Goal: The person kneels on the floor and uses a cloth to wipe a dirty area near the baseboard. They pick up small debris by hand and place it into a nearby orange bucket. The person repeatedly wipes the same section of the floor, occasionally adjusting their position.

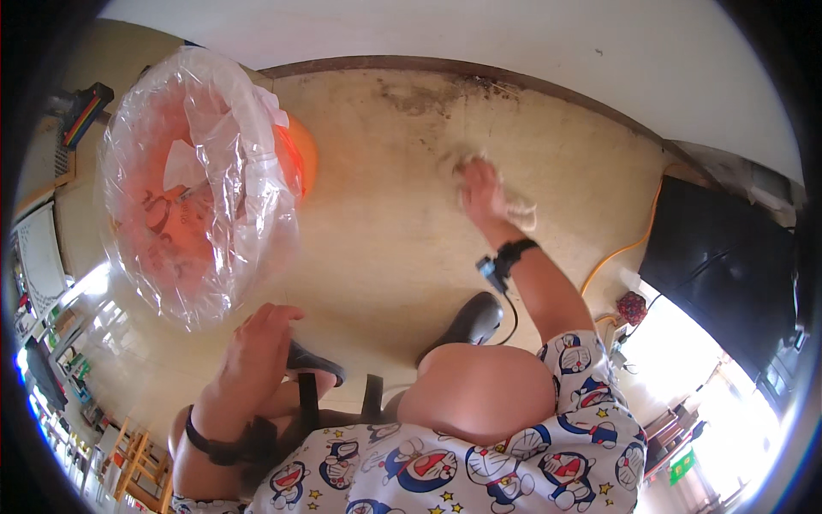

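Observation:
My right hand (481, 190) presses a crumpled white tissue (517, 209) against the beige tiled floor (385, 197), just below a dark stained patch along the wall base. My left hand (257, 343) hangs low over my left knee with its fingers loosely spread and nothing in it. An orange waste bin (295, 150) lined with a clear plastic bag (197, 180) stands on the floor to the left, holding some scraps of paper. I am crouched, and my black shoes (469, 324) rest on the floor between both hands.
A white wall with a brown skirting (445, 67) runs along the top. A black box-shaped object (728, 274) stands at the right, with an orange cable (629, 244) curving past it. Shelves and wooden furniture crowd the left edge.

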`<state>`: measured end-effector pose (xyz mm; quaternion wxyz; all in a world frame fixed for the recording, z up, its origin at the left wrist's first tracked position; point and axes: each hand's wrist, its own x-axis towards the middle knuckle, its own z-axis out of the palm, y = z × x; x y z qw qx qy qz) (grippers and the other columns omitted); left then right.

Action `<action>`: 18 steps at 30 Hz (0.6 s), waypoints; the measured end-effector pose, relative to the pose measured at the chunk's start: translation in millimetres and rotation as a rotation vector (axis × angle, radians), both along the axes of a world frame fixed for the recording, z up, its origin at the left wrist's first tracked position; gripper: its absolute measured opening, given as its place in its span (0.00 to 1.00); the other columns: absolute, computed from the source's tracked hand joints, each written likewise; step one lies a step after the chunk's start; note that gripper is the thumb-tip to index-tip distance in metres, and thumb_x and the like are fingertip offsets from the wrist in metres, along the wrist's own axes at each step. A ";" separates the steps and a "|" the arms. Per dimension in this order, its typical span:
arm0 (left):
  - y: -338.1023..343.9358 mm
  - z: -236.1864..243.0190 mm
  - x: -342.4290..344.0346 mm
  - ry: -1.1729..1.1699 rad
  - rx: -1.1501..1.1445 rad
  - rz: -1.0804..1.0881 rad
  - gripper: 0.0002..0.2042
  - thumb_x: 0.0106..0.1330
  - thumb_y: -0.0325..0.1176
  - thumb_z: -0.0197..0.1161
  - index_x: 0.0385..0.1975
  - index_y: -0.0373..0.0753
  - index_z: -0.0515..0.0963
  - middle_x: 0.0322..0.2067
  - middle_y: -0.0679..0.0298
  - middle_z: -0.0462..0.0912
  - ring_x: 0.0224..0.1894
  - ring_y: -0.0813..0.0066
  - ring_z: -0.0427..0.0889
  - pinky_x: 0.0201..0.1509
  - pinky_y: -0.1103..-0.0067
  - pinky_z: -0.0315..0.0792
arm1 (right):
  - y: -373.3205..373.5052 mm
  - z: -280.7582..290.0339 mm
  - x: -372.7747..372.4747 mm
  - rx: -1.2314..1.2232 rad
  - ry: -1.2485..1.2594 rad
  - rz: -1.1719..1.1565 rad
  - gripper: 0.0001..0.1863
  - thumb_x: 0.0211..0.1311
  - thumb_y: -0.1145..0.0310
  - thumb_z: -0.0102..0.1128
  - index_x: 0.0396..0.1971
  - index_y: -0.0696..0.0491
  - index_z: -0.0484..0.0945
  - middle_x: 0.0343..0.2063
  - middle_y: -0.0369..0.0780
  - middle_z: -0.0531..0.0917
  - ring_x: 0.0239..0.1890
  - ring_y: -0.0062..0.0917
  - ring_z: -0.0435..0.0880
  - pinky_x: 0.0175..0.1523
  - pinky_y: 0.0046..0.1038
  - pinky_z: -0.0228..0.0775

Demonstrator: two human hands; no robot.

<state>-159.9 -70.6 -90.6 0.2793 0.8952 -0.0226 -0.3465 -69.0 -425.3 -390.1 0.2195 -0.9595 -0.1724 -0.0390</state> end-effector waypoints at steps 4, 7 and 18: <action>-4.5 -0.4 2.0 0.040 -0.014 -0.004 0.08 0.66 0.22 0.51 0.42 0.36 0.74 0.36 0.50 0.78 0.37 0.49 0.79 0.42 0.65 0.74 | 3.6 1.6 -80.9 0.058 0.222 0.250 0.12 0.51 0.73 0.54 0.39 0.53 0.73 0.43 0.44 0.74 0.49 0.43 0.73 0.53 0.44 0.69; -6.0 -2.8 7.1 0.052 -0.020 -0.012 0.09 0.65 0.22 0.51 0.43 0.36 0.74 0.37 0.49 0.79 0.38 0.50 0.80 0.42 0.66 0.74 | 20.4 14.9 -101.4 0.125 0.264 0.404 0.11 0.51 0.72 0.54 0.37 0.51 0.73 0.42 0.43 0.74 0.47 0.40 0.74 0.49 0.40 0.71; -9.2 -20.4 20.7 0.083 -0.087 0.021 0.10 0.64 0.23 0.51 0.44 0.37 0.73 0.36 0.48 0.78 0.36 0.46 0.78 0.40 0.62 0.72 | 47.9 8.9 19.0 0.094 0.041 0.200 0.10 0.47 0.76 0.56 0.33 0.51 0.74 0.40 0.43 0.76 0.46 0.41 0.76 0.49 0.40 0.72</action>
